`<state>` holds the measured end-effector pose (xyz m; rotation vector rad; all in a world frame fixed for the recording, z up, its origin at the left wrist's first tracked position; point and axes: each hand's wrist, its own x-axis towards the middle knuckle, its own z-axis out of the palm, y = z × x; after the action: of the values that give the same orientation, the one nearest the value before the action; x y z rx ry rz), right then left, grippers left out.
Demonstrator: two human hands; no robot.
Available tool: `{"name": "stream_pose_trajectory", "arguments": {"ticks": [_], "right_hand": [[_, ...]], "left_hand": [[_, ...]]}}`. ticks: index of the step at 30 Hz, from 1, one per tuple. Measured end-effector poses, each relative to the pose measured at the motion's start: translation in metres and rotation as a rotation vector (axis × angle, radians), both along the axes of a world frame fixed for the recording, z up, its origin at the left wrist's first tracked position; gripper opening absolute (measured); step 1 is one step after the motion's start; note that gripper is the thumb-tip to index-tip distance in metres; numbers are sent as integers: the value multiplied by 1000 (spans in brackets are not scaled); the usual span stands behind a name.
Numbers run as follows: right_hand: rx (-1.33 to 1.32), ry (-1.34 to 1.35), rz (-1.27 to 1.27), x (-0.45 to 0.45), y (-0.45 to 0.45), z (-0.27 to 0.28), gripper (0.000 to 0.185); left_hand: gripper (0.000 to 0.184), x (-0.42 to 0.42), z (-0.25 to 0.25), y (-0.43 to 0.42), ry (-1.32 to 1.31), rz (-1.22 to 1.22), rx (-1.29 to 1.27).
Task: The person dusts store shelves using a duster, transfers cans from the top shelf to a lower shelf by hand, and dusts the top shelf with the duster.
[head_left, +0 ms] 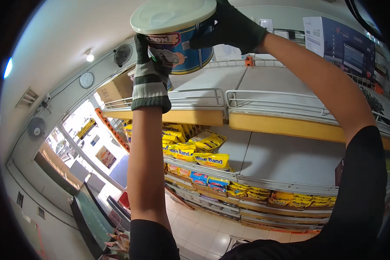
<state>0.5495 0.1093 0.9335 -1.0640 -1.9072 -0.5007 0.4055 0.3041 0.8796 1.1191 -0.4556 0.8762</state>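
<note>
A large blue tin [182,50] with a pale plastic lid [173,15] is held up at the top of the view, above the upper shelf. My left hand [151,71], in a grey and dark striped glove, supports it from the left and below. Wrapped against the tin's right side is my right hand [234,32], in a dark glove. Part of the tin hides the fingers of my left hand.
White wire-fronted shelves [273,99] cross the view. Yellow Blue Band packets [210,160] lie on the shelf below, with more packets lower down. A blue boxed appliance [349,47] stands at upper right. Glass doors [102,143] are at left.
</note>
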Motion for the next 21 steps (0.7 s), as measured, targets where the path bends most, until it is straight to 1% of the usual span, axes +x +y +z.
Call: {"name": "stream_pose_trajectory", "arguments": {"ticks": [2, 3, 4, 5, 6, 7, 8, 9, 11, 12, 13, 14, 16, 17, 18, 19, 20, 21], "right_hand": [[-5, 4, 30, -15, -3, 5, 112], [13, -40, 2, -21, -4, 7, 113], [33, -81, -27, -27, -6, 8, 115], [79, -178, -80, -32, -7, 10, 118], [77, -186, -70, -36, -5, 12, 118], [132, -268, -66, -39, -4, 12, 120], [189, -349, -63, -41, -3, 12, 121], [189, -350, -59, -47, -4, 11, 121], [42, -252, 57, -64, -11, 4, 124], [39, -248, 54, -71, -16, 2, 124], [86, -411, -37, -78, -23, 0, 126], [91, -415, -27, -86, -27, -8, 129], [100, -421, -9, -102, -35, -23, 135], [217, -362, -10, -95, -21, -43, 124], [213, -318, -26, -106, -29, -56, 119], [208, -273, -40, -117, -37, -68, 114], [164, -286, -58, -129, -52, -77, 114], [120, -301, -77, -141, -67, -85, 114]], "left_hand": [[76, -12, 1, 1, -55, -1, -45], [74, -17, 0, 1, -96, -92, -30], [74, -22, -1, 1, -100, -81, -32], [75, -27, -5, 0, -129, -112, -93], [76, -34, -8, -7, -159, -144, -155], [81, -43, -13, -17, -166, -114, -117], [81, -53, -17, -26, -169, -109, -118], [84, -61, -22, -35, -192, -57, -122], [90, -79, -36, -46, -205, -34, -98], [71, -87, -42, -48, -203, -15, -164], [54, -94, -49, -49, -201, 4, -230], [48, -102, -56, -48, -195, -16, -262], [37, -115, -84, -46, -196, -230, -359], [32, -123, -104, -41, -195, -383, -393], [39, -131, -117, -58, -153, -222, -377], [51, -139, -134, -62, -121, -104, -289], [64, -146, -151, -66, -88, 17, -206], [64, -156, -172, -70, -43, 84, -185]]}}
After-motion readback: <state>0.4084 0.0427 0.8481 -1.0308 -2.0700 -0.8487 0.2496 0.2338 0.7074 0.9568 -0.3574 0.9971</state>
